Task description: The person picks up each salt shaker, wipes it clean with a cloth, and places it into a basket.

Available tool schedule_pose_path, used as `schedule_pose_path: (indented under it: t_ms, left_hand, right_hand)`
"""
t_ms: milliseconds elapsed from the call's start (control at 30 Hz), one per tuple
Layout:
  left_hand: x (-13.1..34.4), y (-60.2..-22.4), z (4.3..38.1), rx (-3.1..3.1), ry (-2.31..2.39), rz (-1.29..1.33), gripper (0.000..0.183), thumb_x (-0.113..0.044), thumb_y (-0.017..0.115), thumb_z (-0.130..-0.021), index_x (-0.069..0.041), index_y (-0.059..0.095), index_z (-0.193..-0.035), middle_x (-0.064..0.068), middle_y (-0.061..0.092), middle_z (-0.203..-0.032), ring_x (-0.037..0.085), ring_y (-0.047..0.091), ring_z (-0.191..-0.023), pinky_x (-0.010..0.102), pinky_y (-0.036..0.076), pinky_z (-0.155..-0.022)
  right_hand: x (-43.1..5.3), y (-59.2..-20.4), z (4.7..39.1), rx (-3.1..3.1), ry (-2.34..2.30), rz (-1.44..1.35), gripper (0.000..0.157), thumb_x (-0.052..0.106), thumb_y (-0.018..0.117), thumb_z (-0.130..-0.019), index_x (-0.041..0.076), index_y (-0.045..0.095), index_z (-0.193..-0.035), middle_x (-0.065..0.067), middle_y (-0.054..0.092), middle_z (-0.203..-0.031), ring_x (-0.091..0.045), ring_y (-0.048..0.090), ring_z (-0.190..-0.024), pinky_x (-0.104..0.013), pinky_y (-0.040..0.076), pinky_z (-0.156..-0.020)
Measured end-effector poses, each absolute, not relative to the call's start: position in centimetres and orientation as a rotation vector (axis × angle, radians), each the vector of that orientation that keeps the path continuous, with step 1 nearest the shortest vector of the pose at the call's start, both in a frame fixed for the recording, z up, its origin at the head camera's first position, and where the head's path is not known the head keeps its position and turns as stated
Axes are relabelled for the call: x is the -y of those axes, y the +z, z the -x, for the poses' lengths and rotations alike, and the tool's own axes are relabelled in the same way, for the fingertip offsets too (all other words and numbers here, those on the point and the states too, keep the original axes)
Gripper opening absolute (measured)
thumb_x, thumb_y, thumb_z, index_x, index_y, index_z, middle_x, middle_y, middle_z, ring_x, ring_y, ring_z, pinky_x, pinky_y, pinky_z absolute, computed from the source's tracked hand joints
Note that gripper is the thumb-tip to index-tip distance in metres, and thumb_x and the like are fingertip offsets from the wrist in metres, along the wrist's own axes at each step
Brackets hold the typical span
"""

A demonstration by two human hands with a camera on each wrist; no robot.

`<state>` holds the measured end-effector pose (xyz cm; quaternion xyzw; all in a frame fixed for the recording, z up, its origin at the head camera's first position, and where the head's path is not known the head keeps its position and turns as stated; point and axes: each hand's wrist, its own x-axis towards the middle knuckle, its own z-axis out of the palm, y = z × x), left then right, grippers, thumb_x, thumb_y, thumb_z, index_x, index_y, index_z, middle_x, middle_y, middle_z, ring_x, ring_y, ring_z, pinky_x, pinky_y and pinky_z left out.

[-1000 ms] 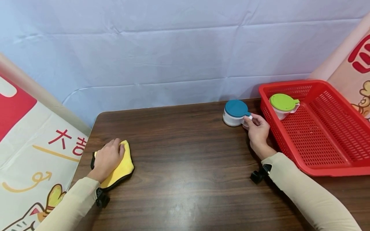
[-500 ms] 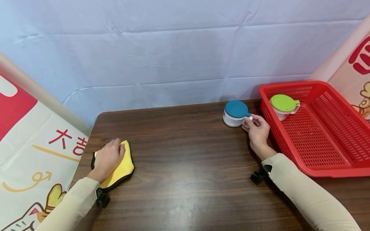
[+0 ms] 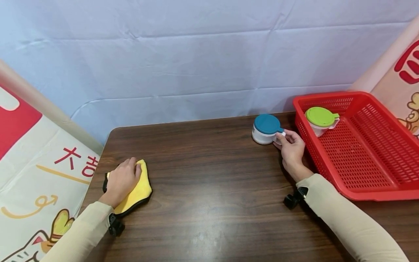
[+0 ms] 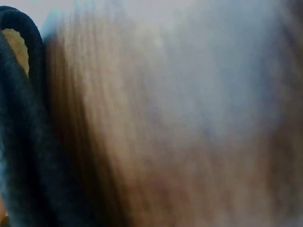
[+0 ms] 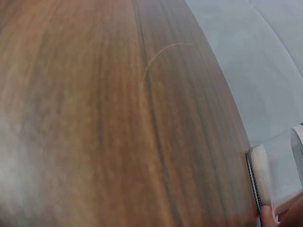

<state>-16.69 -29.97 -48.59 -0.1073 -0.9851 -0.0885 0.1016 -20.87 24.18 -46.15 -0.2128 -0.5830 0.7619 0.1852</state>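
In the head view, my left hand (image 3: 122, 181) rests on top of a folded yellow cloth (image 3: 139, 187) with black edging, at the left of the table. The cloth's dark border (image 4: 35, 127) fills the left side of the left wrist view. Towards the back right, a seasoning jar (image 3: 263, 137) with a blue lid (image 3: 267, 124) stands upright on the table. The thumb and fingers of my right hand (image 3: 292, 149) pinch its handle. The right wrist view catches the jar's clear side (image 5: 281, 163) at the right edge, with a fingertip (image 5: 267, 217) by its base.
Right of the jar stands a red perforated basket (image 3: 360, 194). Inside, near its left wall, sits a similar jar with a green lid (image 3: 320, 116). The brown wooden table (image 3: 203, 189) reaches back to a pale cloth backdrop (image 3: 196, 65). A printed sheet (image 3: 36, 182) hangs at the left.
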Motion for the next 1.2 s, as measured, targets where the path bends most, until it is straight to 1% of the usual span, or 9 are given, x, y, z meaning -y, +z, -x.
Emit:
schedule_pose_path:
  t_ms: [300,567,733,900,1033,1200]
  left_hand:
    - [29.9,-48.7,16.8,2.889,-0.262,0.341,0.023,-0.022,0.05,-0.104,-0.002,0.056,-0.096,0.008,0.053,-0.074,0.023,0.051,-0.059,0.039,0.044,-0.048]
    - [29.9,-48.9,16.9,2.898,-0.263,0.334,0.021,-0.022,0.051,-0.104,-0.002,0.056,-0.097,0.007,0.051,-0.073,0.022,0.05,-0.059,0.037,0.042,-0.048]
    - [29.9,-48.9,17.0,2.902,-0.259,0.335,0.019,-0.02,0.053,-0.104,-0.002,0.056,-0.097,0.007,0.051,-0.073,0.023,0.05,-0.059,0.037,0.042,-0.048]
    - [30.0,-48.8,17.1,2.914,-0.262,0.332,0.018,-0.019,0.052,-0.104,-0.003,0.055,-0.094,0.006,0.049,-0.071,0.021,0.047,-0.057,0.035,0.038,-0.046]
    - [29.9,-48.7,17.1,2.915,-0.264,0.339,0.019,-0.019,0.052,-0.103,-0.003,0.054,-0.093,0.006,0.048,-0.071,0.021,0.046,-0.056,0.034,0.037,-0.046]
    - [29.9,-48.6,17.1,2.93,-0.261,0.334,0.019,-0.019,0.052,-0.103,-0.001,0.056,-0.096,0.007,0.049,-0.071,0.021,0.046,-0.056,0.035,0.037,-0.046]
  right_hand:
    - [-24.3,-46.2,20.7,1.589,2.202,0.579,0.015,0.001,0.074,-0.089,0.007,0.07,-0.102,-0.001,0.068,-0.086,-0.012,0.068,-0.074,-0.028,0.06,-0.073]
    - [-24.1,-46.5,20.5,1.532,2.305,0.537,0.012,-0.004,0.069,-0.092,0.007,0.069,-0.097,0.001,0.07,-0.081,-0.012,0.069,-0.073,-0.029,0.061,-0.068]
    - [-24.0,-46.3,20.2,1.556,2.336,0.491,0.011,-0.001,0.071,-0.091,0.009,0.07,-0.096,0.0,0.07,-0.083,-0.012,0.07,-0.073,-0.029,0.061,-0.07]
    - [-23.5,-45.7,19.7,1.607,2.346,0.427,0.01,0.003,0.074,-0.09,0.009,0.07,-0.097,-0.001,0.069,-0.085,-0.013,0.069,-0.076,-0.029,0.061,-0.072]
    - [-22.9,-45.1,19.2,1.634,2.347,0.399,0.01,0.002,0.072,-0.091,0.01,0.07,-0.097,-0.001,0.069,-0.085,-0.012,0.069,-0.076,-0.029,0.061,-0.073]
    - [-22.2,-44.5,18.6,1.685,2.343,0.37,0.013,0.001,0.072,-0.092,0.014,0.072,-0.096,0.002,0.071,-0.086,-0.01,0.069,-0.077,-0.029,0.06,-0.075]
